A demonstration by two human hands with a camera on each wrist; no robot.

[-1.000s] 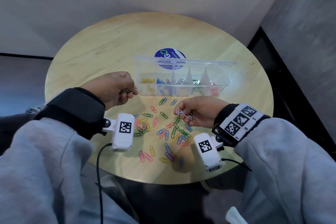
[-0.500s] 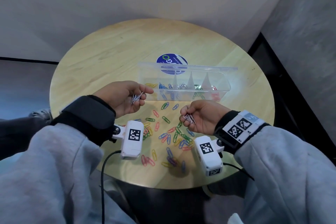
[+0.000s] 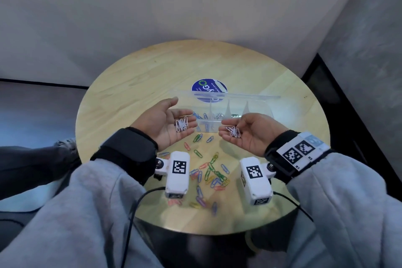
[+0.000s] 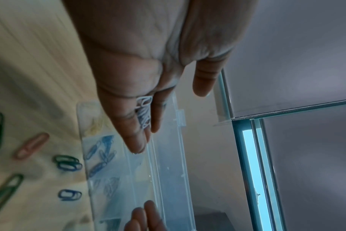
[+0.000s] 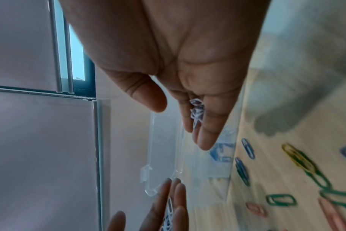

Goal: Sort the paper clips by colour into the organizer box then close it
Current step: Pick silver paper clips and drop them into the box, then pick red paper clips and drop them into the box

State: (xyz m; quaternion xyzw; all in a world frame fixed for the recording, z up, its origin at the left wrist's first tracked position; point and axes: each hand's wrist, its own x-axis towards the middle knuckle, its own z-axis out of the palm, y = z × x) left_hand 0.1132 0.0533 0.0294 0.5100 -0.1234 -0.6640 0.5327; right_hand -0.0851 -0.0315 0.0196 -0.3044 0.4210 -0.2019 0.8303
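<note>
My left hand [image 3: 171,121] lies palm up and flat in front of the clear organizer box [image 3: 256,107], with a few white paper clips [image 3: 181,124] resting on its fingers. My right hand [image 3: 242,131] is also palm up, its fingers relaxed, carrying another small heap of white clips [image 3: 233,131]. Both hands hover just before the box's near wall. The left wrist view shows white clips [image 4: 143,112] on straight fingers [image 4: 135,137] over the box [image 4: 168,164]. The right wrist view shows white clips [image 5: 196,111] in my loosely cupped right hand. Sorted yellow, blue, white, green and red clips lie in separate compartments.
Many loose coloured clips [image 3: 211,172] lie scattered on the round wooden table [image 3: 130,93] between my wrists. The box lid [image 3: 235,95] stands open at the back. A blue round sticker [image 3: 208,87] sits behind it. Walls close in behind and to the right.
Both hands turned palm up and uncurled their fingers, lifting toward the box; the white clips pinched before now lie exposed on the fingers.
</note>
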